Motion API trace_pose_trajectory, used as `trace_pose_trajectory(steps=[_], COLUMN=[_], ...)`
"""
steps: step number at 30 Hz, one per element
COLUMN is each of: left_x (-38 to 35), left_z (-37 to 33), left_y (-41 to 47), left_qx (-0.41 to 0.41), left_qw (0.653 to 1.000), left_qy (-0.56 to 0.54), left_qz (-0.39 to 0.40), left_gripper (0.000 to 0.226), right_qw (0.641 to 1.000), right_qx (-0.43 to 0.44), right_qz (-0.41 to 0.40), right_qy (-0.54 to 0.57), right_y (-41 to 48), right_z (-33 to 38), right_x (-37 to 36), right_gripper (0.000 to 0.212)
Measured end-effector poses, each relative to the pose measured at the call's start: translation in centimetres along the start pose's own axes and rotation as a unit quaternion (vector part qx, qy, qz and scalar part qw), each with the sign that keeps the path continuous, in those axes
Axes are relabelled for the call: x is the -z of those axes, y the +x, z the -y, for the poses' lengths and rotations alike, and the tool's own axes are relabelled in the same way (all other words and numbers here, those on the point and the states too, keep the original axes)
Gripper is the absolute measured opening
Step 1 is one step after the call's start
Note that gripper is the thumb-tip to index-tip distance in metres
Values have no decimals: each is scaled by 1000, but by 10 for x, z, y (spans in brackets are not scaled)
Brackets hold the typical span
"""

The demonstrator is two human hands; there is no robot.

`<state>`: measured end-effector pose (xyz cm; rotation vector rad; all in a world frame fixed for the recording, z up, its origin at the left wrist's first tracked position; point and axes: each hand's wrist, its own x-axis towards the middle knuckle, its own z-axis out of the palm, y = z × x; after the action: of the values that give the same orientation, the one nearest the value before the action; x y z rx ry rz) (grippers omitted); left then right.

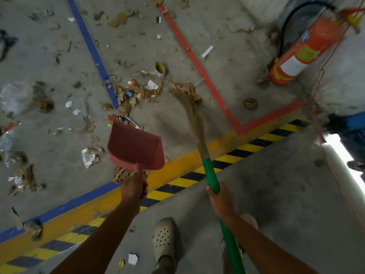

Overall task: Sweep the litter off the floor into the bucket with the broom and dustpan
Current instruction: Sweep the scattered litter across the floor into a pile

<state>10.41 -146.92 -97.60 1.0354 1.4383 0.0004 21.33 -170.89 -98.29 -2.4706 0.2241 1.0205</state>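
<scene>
The main heap of litter (134,93), mostly brown torn cardboard and dry scraps with a few white and coloured bits, lies on the concrete floor (266,204) just beside a blue painted line (90,46). The broom (192,115) reaches into it from the right, its straw bristles blurred and their tips among the brown pieces at the heap's right edge. The right hand (219,198) is wrapped round the broom's green handle, which runs back past the forearm. The red dustpan (136,147) is held clear of the floor just short of the heap, its mouth turned toward the litter. The left hand (134,188) is closed round its short handle.

More scraps lie scattered over the floor to the left and beyond, along with crumpled clear plastic (13,95) near the left edge. A red taped line (197,62) forms a corner right of the broom, and a yellow-and-black hazard stripe (246,149) crosses under both tools. A red fire extinguisher (302,52) stands at the upper right. A pale perforated clog (164,238) shows between the arms.
</scene>
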Motion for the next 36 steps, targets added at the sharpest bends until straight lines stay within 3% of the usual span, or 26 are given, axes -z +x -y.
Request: trace_pose_trajectory(steps=[5, 9, 14, 21, 25, 29, 32, 36], left_x=[-65, -132, -232, -351, -395, -420, -429, -427], left_z=[-3, -1, -4, -4, 7, 17, 20, 16], left_y=[-19, -45, -82, -123, -120, -104, -84, -52], left_qx=[6, 19, 25, 50, 33, 32, 33, 47], left_qw=[999, 999, 998, 991, 990, 988, 986, 989], left_qy=[17, 24, 34, 67, 72, 98, 106, 92], left_qz=[44, 14, 49, 100, 120, 115, 123, 109], left_gripper=[64, 55, 59, 48, 51, 52, 49, 42], right_qw=[995, 993, 993, 979, 974, 965, 949, 958], right_qx=[-60, -66, -64, -135, -179, -231, -256, -215], right_qz=[-31, -45, -52, -83, -93, -66, -13, 10], right_qy=[67, 85, 88, 129, 99, 104, 184, 187], right_y=[22, 39, 64, 112, 130, 160, 185, 217], right_z=[-44, -73, -126, -213, -246, -270, -266, -236], right_x=[49, 105, 182, 266, 303, 310, 299, 268], right_gripper=[32, 39, 46, 55, 47, 38, 34, 38])
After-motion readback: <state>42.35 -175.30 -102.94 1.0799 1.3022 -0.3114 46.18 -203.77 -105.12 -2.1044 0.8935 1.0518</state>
